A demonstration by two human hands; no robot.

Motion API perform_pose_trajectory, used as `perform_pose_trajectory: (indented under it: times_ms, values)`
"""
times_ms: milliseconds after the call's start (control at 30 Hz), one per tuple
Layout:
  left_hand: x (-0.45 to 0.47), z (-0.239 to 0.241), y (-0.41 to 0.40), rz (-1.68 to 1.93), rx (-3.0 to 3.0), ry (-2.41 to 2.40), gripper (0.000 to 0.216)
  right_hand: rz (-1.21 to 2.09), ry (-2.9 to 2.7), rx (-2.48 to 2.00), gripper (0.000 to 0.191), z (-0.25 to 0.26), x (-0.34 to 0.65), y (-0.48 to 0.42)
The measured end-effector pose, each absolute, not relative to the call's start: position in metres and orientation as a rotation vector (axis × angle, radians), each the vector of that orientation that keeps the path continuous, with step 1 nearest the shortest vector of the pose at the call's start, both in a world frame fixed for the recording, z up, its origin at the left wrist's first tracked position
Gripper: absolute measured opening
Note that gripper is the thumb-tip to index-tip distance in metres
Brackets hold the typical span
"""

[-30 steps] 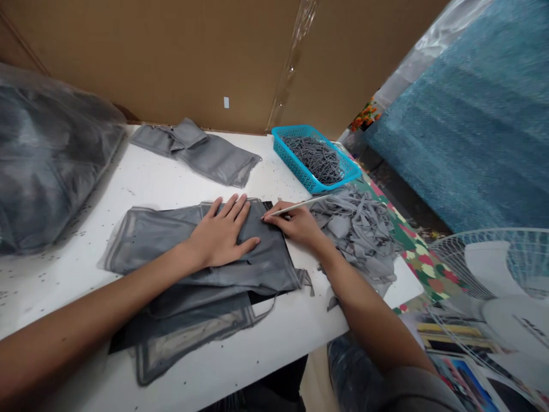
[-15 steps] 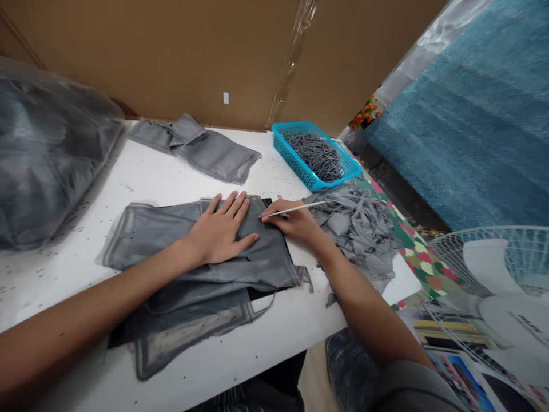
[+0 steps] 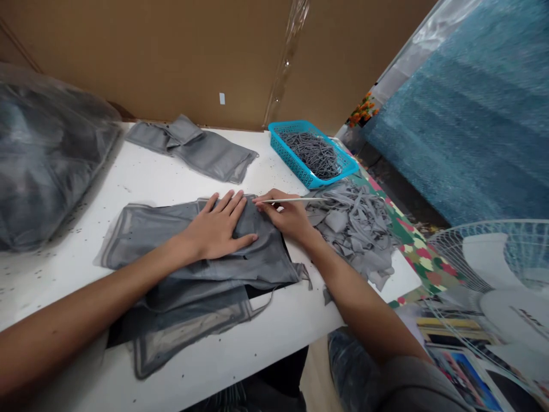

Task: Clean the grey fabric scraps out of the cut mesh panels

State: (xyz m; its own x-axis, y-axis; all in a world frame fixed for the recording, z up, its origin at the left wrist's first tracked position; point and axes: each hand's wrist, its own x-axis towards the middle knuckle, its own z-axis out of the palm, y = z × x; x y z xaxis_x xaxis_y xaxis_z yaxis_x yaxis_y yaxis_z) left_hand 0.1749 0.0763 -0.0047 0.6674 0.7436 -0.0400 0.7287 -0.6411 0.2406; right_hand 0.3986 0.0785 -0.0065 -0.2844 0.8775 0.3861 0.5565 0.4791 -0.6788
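1. Your left hand (image 3: 217, 232) lies flat, fingers spread apart and gripping nothing, palm down on grey fabric (image 3: 270, 252) at the centre of the clock, on the white table (image 3: 295, 320).

2. Your right hand (image 3: 289, 216), at about two o'clock on the fabric's edge, has thumb and fingers together, clamped on a thin pale stick (image 3: 300, 199). The stick points toward nine o'clock, its tip close to the fabric's far edge; whether it touches the cloth, you cannot tell from this view.

3. Between one and two o'clock, near your right hand, sits a blue perforated basket (image 3: 288, 161). Inside lies a tangled heap of thin grey cords (image 3: 315, 154), most of them below the rim.

4. At ten o'clock stands a bulging, see-through plastic bag (image 3: 47, 160), packed with dark grey material that shows hazily through its wall.

5. At three o'clock, just beside your right wrist and the near side of the basket, a loose pile of grey scraps (image 3: 355, 226) spreads over the table.

6. At twelve o'clock, well apart from your hands, rests a folded grey piece (image 3: 214, 157). At six o'clock, a sheer grey panel (image 3: 189, 329) extends from under the fabric, toward you.
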Motion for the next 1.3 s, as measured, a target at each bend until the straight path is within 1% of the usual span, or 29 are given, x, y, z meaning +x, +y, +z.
perform_pose_trajectory:
  times_ms: [67, 167, 233, 333, 433, 567, 667, 733, 800, 867, 1100, 1233, 1300]
  values:
    - [0.172, -0.006, 0.085, 0.248, 2.655, 1.148, 0.088, 0.635, -1.917, -1.177, 0.016, -0.001, 0.406, 0.075]
    - [0.167, -0.007, 0.102, 0.467, 2.562, 1.111, 0.058, 0.712, -1.916, -1.242, 0.017, 0.006, 0.418, 0.073]
    - [0.165, -0.008, 0.114, 0.557, 2.464, 1.146, 0.044, 0.756, -1.913, -1.279, 0.018, 0.010, 0.421, 0.071]
    - [0.162, -0.007, 0.130, 0.657, 2.404, 1.207, 0.037, 0.809, -1.916, -1.269, 0.017, 0.013, 0.419, 0.069]
    - [0.161, -0.003, 0.144, 0.750, 2.440, 1.237, 0.035, 0.833, -1.938, -1.224, 0.014, 0.013, 0.412, 0.066]
    - [0.161, 0.004, 0.140, 0.713, 2.565, 1.459, 0.044, 0.863, -1.972, -1.225, 0.011, 0.009, 0.409, 0.066]
    - [0.163, 0.007, 0.113, 0.571, 2.678, 1.280, 0.055, 0.852, -1.953, -1.241, 0.011, 0.004, 0.411, 0.067]
    - [0.165, 0.004, 0.092, 0.387, 2.717, 1.144, 0.069, 0.855, -1.948, -1.244, 0.011, 0.002, 0.412, 0.068]
    - [0.167, -0.001, 0.076, 0.220, 2.714, 1.166, 0.086, 0.865, -1.941, -1.240, 0.010, 0.000, 0.413, 0.068]
    - [0.169, -0.007, 0.068, 0.129, 2.710, 1.215, 0.095, 0.884, -1.934, -1.231, 0.009, 0.000, 0.414, 0.068]
    - [0.171, -0.006, 0.068, 0.044, 2.725, 1.235, 0.098, 0.857, -2.000, -1.197, 0.009, -0.001, 0.418, 0.069]
    - [0.171, -0.005, 0.068, 0.040, 2.717, 1.227, 0.098, 0.834, -2.103, -1.050, 0.009, 0.000, 0.421, 0.070]
    - [0.171, -0.005, 0.068, 0.035, 2.713, 1.228, 0.098, 0.762, -2.193, -0.984, 0.012, -0.002, 0.422, 0.070]
